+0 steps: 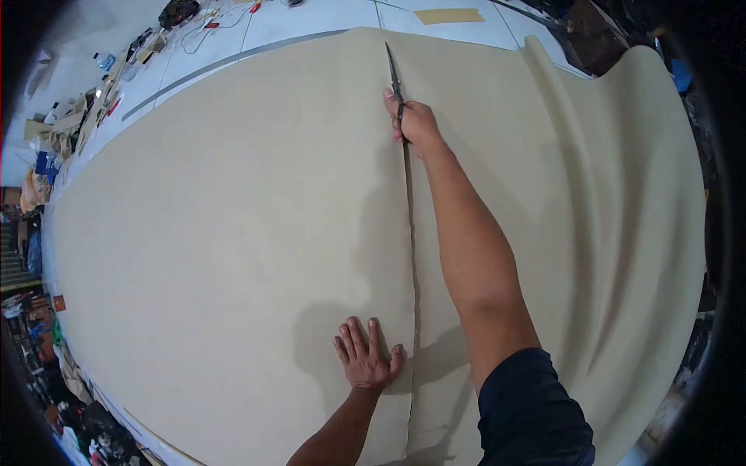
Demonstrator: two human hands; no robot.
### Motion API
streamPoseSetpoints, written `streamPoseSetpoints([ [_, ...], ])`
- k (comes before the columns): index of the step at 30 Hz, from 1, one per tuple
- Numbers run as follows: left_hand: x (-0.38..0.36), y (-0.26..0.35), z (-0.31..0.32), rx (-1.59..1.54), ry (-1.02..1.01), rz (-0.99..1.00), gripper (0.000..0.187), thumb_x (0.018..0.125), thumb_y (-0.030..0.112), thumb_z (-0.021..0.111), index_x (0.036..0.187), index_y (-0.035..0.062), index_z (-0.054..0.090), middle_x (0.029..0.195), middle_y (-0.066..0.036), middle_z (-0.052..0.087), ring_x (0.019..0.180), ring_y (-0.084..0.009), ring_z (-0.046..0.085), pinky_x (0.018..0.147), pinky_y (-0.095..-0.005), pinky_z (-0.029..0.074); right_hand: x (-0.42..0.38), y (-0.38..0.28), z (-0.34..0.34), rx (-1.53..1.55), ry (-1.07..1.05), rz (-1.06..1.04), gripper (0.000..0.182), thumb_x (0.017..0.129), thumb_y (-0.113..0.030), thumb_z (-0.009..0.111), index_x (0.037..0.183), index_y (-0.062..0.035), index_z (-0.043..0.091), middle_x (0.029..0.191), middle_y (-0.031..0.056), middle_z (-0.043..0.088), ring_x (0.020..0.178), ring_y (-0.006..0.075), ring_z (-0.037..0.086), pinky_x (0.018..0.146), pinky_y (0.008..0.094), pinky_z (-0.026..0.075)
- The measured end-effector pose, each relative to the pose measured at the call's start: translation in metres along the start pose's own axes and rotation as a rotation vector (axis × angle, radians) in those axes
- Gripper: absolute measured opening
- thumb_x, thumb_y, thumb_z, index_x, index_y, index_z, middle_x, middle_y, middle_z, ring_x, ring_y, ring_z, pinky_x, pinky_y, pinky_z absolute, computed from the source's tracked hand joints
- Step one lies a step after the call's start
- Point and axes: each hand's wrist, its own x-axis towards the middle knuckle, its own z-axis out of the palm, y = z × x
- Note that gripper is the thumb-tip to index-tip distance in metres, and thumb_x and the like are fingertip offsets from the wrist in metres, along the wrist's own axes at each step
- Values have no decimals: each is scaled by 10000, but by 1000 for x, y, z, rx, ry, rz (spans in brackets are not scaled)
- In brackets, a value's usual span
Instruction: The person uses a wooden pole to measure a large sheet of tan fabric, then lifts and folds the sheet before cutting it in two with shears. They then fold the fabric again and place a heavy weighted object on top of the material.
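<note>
A wide beige sheet (233, 233) covers the table (311, 19). The right hand (416, 124), stretched far, is closed around the handles of scissors (395, 74) whose blades point toward the far edge, at the end of a long cut (412, 256). The left hand (365, 361) lies flat, fingers spread, just left of the cut, likely steadying the sheet.
</note>
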Motion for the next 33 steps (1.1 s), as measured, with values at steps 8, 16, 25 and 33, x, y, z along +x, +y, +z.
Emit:
streamPoseSetpoints([
  [8,3,-1,2,15,18,19,813,843,499,529,1479,55,284,1519,-340,133,1418,-507,98,1101,-657,66,51,-28,8,84,-67,22,566,784,-634,677,640,-133,456,568,-9,443,463,112,441,426,259,367],
  [16,4,-1,2,30,21,21,826,836,511,529,1466,28,299,1520,-339,132,1416,-513,96,1103,-655,74,60,-38,7,133,-68,34,534,829,-541,687,656,-61,529,553,52,521,439,138,486,423,288,401],
  [25,5,1,7,23,149,26,765,852,526,510,1463,93,356,1521,-299,199,1427,-462,141,1120,-622,83,18,-19,-14,-38,48,-154,593,839,-604,632,636,-54,544,549,54,553,471,155,559,481,293,452],
  [33,4,1,-1,1,155,62,776,862,476,510,1477,51,305,1521,-322,166,1424,-481,124,1120,-620,63,-52,4,-40,-199,-64,14,647,845,-677,553,659,-60,498,549,44,512,506,180,523,538,337,440],
])
